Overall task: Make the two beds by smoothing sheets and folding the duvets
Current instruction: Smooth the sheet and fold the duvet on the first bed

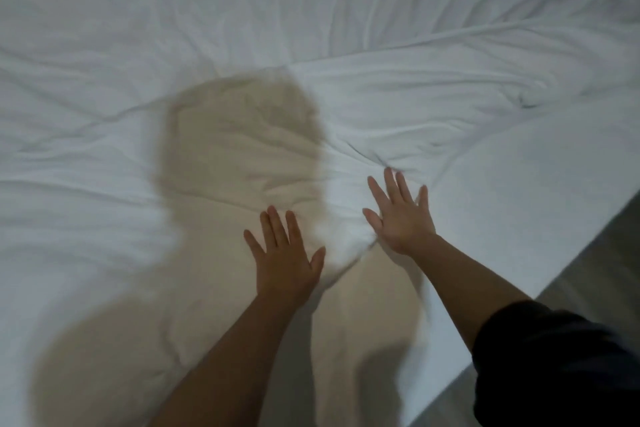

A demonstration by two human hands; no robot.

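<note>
The bed is covered by a white sheet, soft cotton by the look of it, matte and creased all over. It takes up nearly everything in sight. Shallow wrinkles fan out across it, and one long raised fold runs from the middle out to the right side. Whether that fold is the edge of a second layer, I cannot tell. Further right the cloth is drawn into a small tight pucker.

Both hands lie flat on the sheet near the front corner, palms down, fingers straight and spread, gripping nothing. The left hand sits nearer the person. The right hand reaches a little further, and its fingertips meet a bunch of fine creases. Between the two hands the cloth is heaped into a small soft ridge.

A broad tan shadow, shaped like a head and shoulders, falls over the sheet around and beyond the left hand. The left forearm is bare, and the right arm ends in a dark sleeve. Past the bed's slanting edge, at lower right, lies a strip of dull grey floor.
</note>
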